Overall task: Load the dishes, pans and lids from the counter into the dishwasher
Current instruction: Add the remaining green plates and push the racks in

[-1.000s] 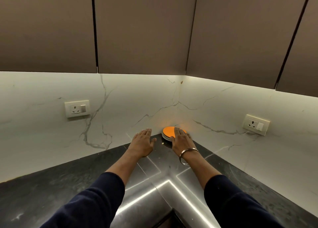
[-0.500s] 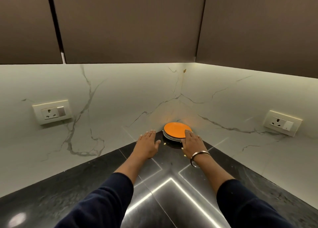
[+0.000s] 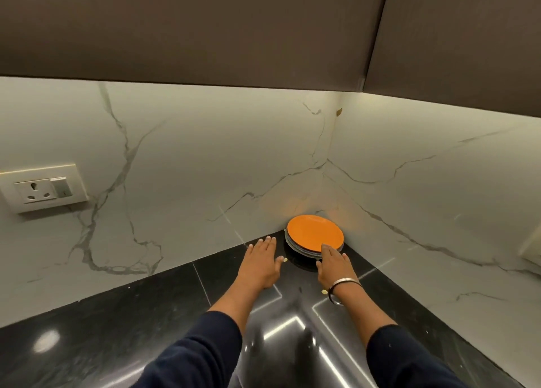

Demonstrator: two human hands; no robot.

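Plates (image 3: 314,236), orange on top, stacked in far corner of black surface (image 3: 146,323). Right hand (image 3: 333,266) flat, fingers spread, fingertips touching stack's near rim. Left hand (image 3: 260,263) open, empty, just left of stack.

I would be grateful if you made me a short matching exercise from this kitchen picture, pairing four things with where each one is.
Things:
1. orange plate
2. left hand
3. bangle
4. wall socket

Places:
A. flat on the black counter, left of the stack
B. on the right wrist
C. top of the stack in the corner
D. on the marble wall, far left

Pairs: 1-C, 2-A, 3-B, 4-D
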